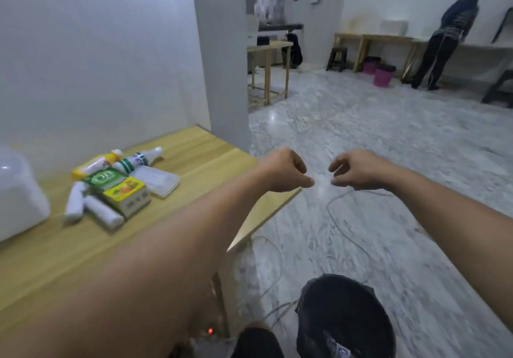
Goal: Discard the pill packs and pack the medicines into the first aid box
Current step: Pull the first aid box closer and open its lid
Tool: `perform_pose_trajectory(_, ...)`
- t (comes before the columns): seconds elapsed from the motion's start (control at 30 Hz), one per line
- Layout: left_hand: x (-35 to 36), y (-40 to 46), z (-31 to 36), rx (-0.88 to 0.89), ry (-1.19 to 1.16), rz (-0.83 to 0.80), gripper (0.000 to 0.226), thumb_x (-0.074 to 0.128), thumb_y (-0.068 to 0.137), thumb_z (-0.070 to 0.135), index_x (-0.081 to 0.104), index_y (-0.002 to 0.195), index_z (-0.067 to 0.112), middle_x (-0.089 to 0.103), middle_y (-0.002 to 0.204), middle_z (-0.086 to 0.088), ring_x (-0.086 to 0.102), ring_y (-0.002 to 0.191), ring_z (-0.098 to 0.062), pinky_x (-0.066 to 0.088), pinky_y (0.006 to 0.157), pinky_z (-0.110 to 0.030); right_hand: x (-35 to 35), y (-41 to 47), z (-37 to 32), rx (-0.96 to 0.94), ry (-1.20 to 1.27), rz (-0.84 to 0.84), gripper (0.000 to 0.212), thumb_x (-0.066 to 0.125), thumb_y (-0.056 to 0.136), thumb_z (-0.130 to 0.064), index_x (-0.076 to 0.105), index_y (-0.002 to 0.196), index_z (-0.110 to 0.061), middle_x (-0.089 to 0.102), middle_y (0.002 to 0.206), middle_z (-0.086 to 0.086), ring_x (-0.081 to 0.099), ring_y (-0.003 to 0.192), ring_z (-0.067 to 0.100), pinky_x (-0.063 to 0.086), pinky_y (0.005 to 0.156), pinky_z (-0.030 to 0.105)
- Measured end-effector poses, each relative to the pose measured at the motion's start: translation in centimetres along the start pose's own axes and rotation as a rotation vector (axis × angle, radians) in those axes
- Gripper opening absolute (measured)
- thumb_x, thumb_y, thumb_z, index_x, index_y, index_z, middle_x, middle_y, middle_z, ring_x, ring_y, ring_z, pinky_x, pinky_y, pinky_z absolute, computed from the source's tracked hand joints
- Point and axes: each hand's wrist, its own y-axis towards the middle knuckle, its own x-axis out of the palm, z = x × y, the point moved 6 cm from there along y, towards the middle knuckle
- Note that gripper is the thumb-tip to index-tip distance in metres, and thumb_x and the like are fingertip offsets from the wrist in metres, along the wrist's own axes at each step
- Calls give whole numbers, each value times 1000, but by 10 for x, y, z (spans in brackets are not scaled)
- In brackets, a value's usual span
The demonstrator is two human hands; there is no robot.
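Observation:
Both my arms reach out past the right corner of the wooden table (194, 163). My left hand (288, 170) is loosely curled with nothing in it. My right hand (354, 171) hangs with fingers apart, also holding nothing. Below them on the floor stands a bin lined with a black bag (347, 316), with something pale inside at the bottom. A heap of medicines lies on the table to the left: a yellow-green box (127, 195), a green box (104, 178), a white-green bottle (138, 159), a yellow tube (94, 164), white rolls (91, 209) and a clear case (162, 181). The white first aid box (19, 193) sits at the far left.
Loose cables (344, 218) trail over the marble floor under my hands. A small red light (210, 330) glows beneath the table. Across the room a person (444, 41) stands at a long table, with two pink bins (383, 75) and a dark stool (337, 57) nearby.

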Motion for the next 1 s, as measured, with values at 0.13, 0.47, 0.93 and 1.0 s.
perform_pose_trajectory(0.13, -66, -42, -33, -68, 30, 71, 25, 78, 77, 27, 69, 95, 12, 66, 79, -10, 59, 61, -21, 57, 63, -35, 1, -1, -82, -123, -32, -50, 36, 76, 81, -16, 64, 114, -11, 70, 104, 6, 66, 82, 19, 53, 58, 26)
perform_pose_trajectory(0.47, -187, -167, -157, -382, 72, 164, 36, 78, 75, 29, 70, 101, 4, 64, 80, -11, 54, 68, -22, 47, 64, -29, 81, -15, -276, -453, -96, -209, 34, 77, 81, -17, 67, 113, -12, 73, 102, 10, 69, 77, 20, 60, 68, 33)
perform_pose_trajectory(0.93, -275, -307, -252, -521, 206, 668, 31, 78, 71, 21, 72, 97, 6, 68, 102, 2, 62, 105, -17, 51, 84, -28, 179, -29, -423, -688, -118, -241, 25, 75, 77, -13, 71, 102, -13, 72, 93, 4, 69, 86, 26, 57, 78, 33)
perform_pose_trajectory(1.0, -284, -326, -265, -569, 210, 771, 41, 78, 68, 23, 70, 106, 10, 66, 110, 2, 62, 105, -22, 50, 88, -32, 190, -38, -442, -739, -112, -224, 23, 74, 78, -14, 71, 101, -11, 68, 88, 1, 66, 86, 21, 52, 77, 27)
